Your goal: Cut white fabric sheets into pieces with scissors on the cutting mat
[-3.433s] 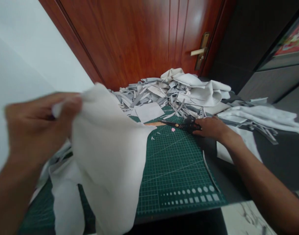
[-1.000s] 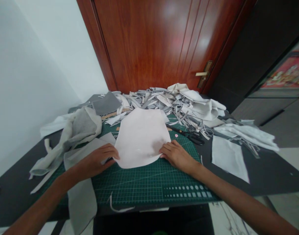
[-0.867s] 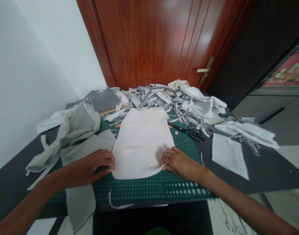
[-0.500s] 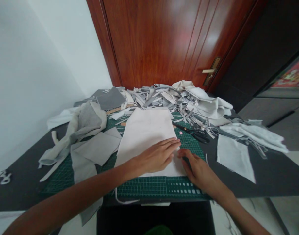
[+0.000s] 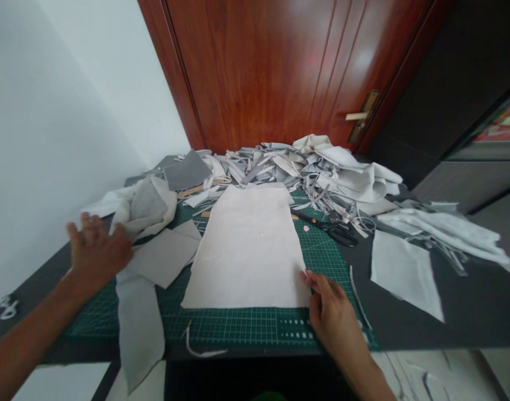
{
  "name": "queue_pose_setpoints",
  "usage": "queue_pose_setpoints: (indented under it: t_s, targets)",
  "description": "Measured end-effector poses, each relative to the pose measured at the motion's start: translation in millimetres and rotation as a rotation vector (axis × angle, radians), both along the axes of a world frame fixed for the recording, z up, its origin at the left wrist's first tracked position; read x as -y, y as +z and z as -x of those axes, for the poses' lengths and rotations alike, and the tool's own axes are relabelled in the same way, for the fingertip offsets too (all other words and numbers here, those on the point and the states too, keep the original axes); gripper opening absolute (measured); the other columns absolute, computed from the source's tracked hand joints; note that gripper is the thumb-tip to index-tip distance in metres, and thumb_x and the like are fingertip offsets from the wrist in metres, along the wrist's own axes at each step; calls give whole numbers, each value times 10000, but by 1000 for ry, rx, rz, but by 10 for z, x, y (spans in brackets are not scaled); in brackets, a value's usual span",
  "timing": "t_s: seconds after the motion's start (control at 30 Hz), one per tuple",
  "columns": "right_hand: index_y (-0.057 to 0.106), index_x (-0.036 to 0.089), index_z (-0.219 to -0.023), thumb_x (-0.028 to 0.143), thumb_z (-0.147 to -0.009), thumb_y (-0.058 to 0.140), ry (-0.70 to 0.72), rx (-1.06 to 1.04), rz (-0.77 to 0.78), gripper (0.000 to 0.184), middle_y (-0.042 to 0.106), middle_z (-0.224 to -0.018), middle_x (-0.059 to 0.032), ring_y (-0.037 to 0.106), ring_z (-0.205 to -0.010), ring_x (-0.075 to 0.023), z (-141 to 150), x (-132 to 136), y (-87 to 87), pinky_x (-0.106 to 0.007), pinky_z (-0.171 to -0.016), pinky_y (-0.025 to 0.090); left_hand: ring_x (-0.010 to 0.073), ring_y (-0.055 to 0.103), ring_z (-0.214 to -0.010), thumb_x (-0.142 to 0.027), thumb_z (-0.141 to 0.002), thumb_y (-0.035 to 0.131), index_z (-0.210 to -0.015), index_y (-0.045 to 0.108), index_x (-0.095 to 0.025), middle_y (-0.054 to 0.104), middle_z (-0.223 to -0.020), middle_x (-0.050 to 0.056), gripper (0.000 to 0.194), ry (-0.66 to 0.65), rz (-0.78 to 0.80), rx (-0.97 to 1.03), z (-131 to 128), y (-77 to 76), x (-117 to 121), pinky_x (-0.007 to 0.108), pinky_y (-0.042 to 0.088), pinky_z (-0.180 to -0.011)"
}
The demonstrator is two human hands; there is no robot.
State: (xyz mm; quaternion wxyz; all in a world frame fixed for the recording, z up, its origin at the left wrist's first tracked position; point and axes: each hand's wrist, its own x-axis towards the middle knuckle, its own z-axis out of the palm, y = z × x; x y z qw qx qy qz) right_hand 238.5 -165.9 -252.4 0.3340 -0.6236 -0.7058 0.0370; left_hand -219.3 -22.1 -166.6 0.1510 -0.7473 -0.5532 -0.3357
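At the far left, the person's left hand hangs open with its fingers spread, holding nothing, just beside a flat grey fabric piece and a crumpled grey cloth. If that hand dropped or swept across, it could catch the cloth and push it onto the work area. A long grey strip runs down over the near edge of the green cutting mat, and its overhanging weight could drag it off. In the middle, a white fabric sheet lies flat on the mat, well away from the left hand and held by nothing but the right hand at one corner. Its far edge meets a heap of fabric scraps, so loose strips could slip onto or under it. The right hand sits at the sheet's near right corner, its fingers together on the edge; whether they pinch the cloth cannot be told. A careless tug there could skew or wrinkle the sheet. Further right, black-handled scissors lie close to the sheet's upper right, where a sleeve or hand could knock them.
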Motion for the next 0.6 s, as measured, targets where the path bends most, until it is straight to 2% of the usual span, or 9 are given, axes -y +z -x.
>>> queue_pose_setpoints:
  t_s: [0.07, 0.1, 0.13, 0.2, 0.3, 0.4, 0.47, 0.53, 0.6]
  targets:
    - [553, 238, -1207, 94, -913, 445, 2, 19, -17, 344, 747, -1130, -127, 707, -1071, -335, 73, 19, 64, -607, -963, 567, 419, -54, -1555, -508, -898, 545, -1394, 612, -397, 414, -1636, -24, 513, 35, -40, -11, 80, 110, 40, 683, -28, -1257]
    - [560, 236, -1227, 135, -938, 459, 22, 25, -25, 322, 735, -1162, -140, 690, -1123, -352, 129, 26, 113, -637, -981, 548, 441, -8, -1560, -476, -930, 530, -1436, 577, -390, 337, -1674, -18, 515, 43, -3, -51, -38, 134, 85, 717, -38, -1251]
    - [563, 233, -1258, 176, -960, 471, 61, 25, -30, 317, 709, -1234, -155, 650, -1213, -364, 195, 30, 163, -654, -1014, 527, 440, 68, -1567, -433, -963, 485, -1466, 550, -360, 312, -1683, 3, 512, 13, 30, -78, -246, 138, 144, 730, 44, -1259]
    - [518, 226, -1384, 249, -992, 481, 187, 23, -22, 395, 561, -1487, -165, 495, -1420, -358, 343, 28, 237, -638, -1105, 484, 384, 260, -1552, -349, -1023, 415, -1544, 450, -275, 321, -1679, 71, 528, -188, 183, -181, -824, 80, 301, 660, 294, -1246]
    - [239, 203, -1616, 323, -1022, 476, 322, 59, 16, 651, 276, -1687, -157, 298, -1549, -325, 530, 10, 208, -586, -1172, 451, 252, 342, -1538, -278, -1055, 377, -1643, 207, -187, 315, -1679, 106, 618, -534, 350, -272, -1630, -154, 561, 460, 359, -1265]
    - [19, 225, -1666, 332, -1039, 463, 287, 120, 37, 775, 227, -1701, -160, 245, -1566, -318, 612, -2, 59, -609, -1196, 411, 228, 319, -1547, -287, -1035, 448, -1656, 156, -191, 310, -1681, 88, 692, -828, 445, -412, -1811, -441, 661, 411, 341, -1271]
    - [2, 254, -1668, 326, -1048, 451, 236, 144, 57, 770, 213, -1707, -142, 228, -1570, -312, 617, 9, -35, -619, -1208, 389, 265, 334, -1539, -262, -1040, 427, -1628, 283, -266, 348, -1664, 63, 605, -719, 454, -448, -1534, -543, 576, 503, 319, -1272]
    - [-5, 259, -1669, 331, -1053, 441, 213, 151, 73, 764, 194, -1712, -135, 217, -1572, -310, 599, 36, -85, -617, -1212, 385, 358, 350, -1518, -216, -1013, 404, -1566, 424, -228, 433, -1608, 131, 554, -376, 307, -327, -1078, -514, 415, 665, 231, -1255]
    - [-16, 256, -1670, 343, -1054, 437, 210, 148, 85, 770, 180, -1714, -133, 212, -1571, -319, 573, 68, -72, -621, -1211, 383, 454, 192, -1543, -266, -980, 449, -1537, 473, -180, 325, -1650, 175, 564, -97, 113, -201, -623, -366, 255, 772, 97, -1224]
